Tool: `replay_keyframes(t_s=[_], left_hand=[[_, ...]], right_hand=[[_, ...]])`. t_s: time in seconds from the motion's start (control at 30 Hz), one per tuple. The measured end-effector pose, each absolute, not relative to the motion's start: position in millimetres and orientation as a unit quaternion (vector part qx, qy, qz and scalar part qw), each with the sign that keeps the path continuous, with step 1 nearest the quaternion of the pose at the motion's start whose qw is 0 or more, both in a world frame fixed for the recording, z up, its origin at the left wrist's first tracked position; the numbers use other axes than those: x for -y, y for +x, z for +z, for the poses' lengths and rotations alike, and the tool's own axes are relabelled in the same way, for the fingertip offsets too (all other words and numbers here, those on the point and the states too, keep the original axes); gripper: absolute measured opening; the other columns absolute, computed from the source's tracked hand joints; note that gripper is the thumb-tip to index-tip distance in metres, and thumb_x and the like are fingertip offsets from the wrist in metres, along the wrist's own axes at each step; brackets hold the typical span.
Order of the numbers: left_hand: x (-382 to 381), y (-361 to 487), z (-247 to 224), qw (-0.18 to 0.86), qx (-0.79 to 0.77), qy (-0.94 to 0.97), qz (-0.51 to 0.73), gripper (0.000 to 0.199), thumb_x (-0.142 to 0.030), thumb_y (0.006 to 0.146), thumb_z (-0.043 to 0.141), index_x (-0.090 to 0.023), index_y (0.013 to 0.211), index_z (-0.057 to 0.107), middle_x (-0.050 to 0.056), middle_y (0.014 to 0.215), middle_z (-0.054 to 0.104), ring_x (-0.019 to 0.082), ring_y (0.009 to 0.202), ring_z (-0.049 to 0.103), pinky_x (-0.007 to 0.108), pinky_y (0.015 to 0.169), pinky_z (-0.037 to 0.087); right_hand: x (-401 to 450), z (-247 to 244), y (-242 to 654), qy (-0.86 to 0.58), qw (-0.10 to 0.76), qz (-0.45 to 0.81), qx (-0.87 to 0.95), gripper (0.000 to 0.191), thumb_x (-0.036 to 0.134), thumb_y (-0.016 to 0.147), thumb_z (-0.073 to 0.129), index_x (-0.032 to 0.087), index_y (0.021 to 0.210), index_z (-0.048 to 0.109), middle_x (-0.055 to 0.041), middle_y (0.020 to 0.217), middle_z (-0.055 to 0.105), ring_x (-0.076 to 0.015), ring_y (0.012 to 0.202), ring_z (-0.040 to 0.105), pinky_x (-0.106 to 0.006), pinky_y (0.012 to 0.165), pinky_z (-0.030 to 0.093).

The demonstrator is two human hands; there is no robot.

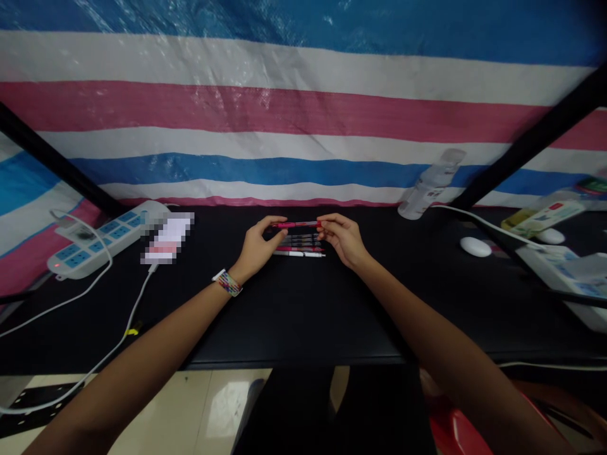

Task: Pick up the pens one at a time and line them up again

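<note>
A red pen [300,224] is held level between my two hands, above the black table [294,316]. My left hand [258,246] pinches its left end with thumb and fingers, and a patterned band circles that wrist. At the pen's right end, my right hand [344,239] grips it between thumb and fingertips. Just below the held pen, several pens lie side by side in a row: dark ones [303,239] at the back and a white pen [306,254] nearest me. My fingers hide some of their ends.
At the left are a power strip [104,243] and a blurred-out phone [169,237] on a white cable. A clear bottle [429,186] stands back right, with a white mouse [475,246] and another power strip [559,272] nearer. A striped sheet [294,114] hangs behind.
</note>
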State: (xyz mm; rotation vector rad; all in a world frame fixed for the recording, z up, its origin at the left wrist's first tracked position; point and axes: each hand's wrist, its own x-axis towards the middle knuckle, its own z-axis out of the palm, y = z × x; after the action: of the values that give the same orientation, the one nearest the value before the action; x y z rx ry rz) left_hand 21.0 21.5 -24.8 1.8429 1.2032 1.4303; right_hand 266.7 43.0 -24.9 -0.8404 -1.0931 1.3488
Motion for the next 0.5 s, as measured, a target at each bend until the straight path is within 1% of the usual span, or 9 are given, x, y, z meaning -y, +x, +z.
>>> replay_keyframes(t_s=[0.07,0.13,0.23,0.37,0.5], left_hand=[[-21.6,20.6,-25.6,0.284,-0.454,0.664,0.522,0.023,-0.037,0.101,0.075,-0.023,0.117,0.083,0.007,0.105,0.085,0.026,0.098,0.078,0.041,0.095,0.060],[-21.6,19.7,-26.0,0.286,-0.458,0.665,0.517,0.022,-0.038,0.101,0.074,-0.022,0.111,0.085,0.007,0.101,0.085,0.026,0.096,0.078,0.041,0.093,0.060],[-20.9,18.7,-24.8,0.262,-0.438,0.681,0.526,0.015,-0.033,0.097,0.079,-0.023,0.106,0.086,0.008,0.109,0.085,0.027,0.102,0.077,0.043,0.097,0.059],[-18.8,19.6,-22.0,0.242,-0.414,0.685,0.549,0.010,-0.028,0.095,0.079,-0.023,0.101,0.084,0.008,0.108,0.085,0.026,0.103,0.078,0.043,0.097,0.059],[-18.5,20.8,-22.3,0.263,-0.426,0.675,0.542,0.017,-0.032,0.097,0.080,-0.023,0.110,0.085,0.009,0.114,0.086,0.027,0.105,0.079,0.044,0.099,0.060]], right_hand=[[-42.9,-24.6,266.2,-0.355,0.572,0.571,0.470,0.023,0.037,0.076,0.093,0.024,0.092,0.084,-0.0028,0.079,0.073,-0.0182,0.073,0.067,-0.041,0.078,0.061],[-43.0,-24.4,265.9,-0.353,0.573,0.571,0.470,0.023,0.037,0.076,0.093,0.023,0.092,0.085,-0.0027,0.078,0.073,-0.0179,0.073,0.067,-0.040,0.079,0.061],[-43.7,-24.8,265.8,-0.357,0.570,0.579,0.460,0.022,0.036,0.074,0.092,0.021,0.089,0.085,-0.0031,0.076,0.073,-0.0171,0.070,0.065,-0.038,0.076,0.059],[-43.9,-25.5,265.4,-0.359,0.561,0.595,0.450,0.021,0.035,0.076,0.091,0.020,0.088,0.083,-0.0038,0.075,0.072,-0.0159,0.068,0.062,-0.036,0.073,0.057],[-42.0,-24.3,264.3,-0.357,0.566,0.591,0.451,0.020,0.035,0.077,0.091,0.021,0.089,0.083,-0.0032,0.076,0.071,-0.0159,0.068,0.062,-0.037,0.074,0.058]])
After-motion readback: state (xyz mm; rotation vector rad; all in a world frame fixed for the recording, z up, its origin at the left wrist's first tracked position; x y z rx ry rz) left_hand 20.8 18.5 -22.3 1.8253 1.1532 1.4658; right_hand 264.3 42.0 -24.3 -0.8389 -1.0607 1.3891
